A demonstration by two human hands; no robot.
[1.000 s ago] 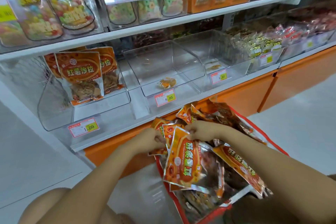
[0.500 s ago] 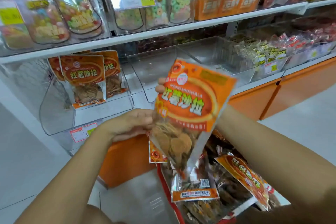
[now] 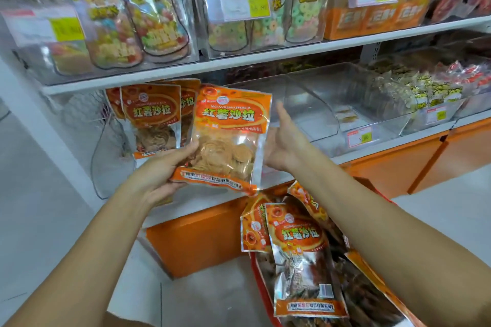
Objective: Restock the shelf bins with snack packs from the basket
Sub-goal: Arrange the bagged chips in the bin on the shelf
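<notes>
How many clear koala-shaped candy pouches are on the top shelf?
3 clear koala-shaped pouches stand side by side: left pouch, middle pouch, right pouch. Others may hide behind them.

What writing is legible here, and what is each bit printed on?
"红薯沙拉": on the held pack in the left hand, the bin pack and the basket pack.
"HONGSHUSHALA": small arc above that on the held pack.
Digits on the price tags of the bins and upper shelf: too blurred to read.
Bottom strips on the packs: too small to read.
</notes>
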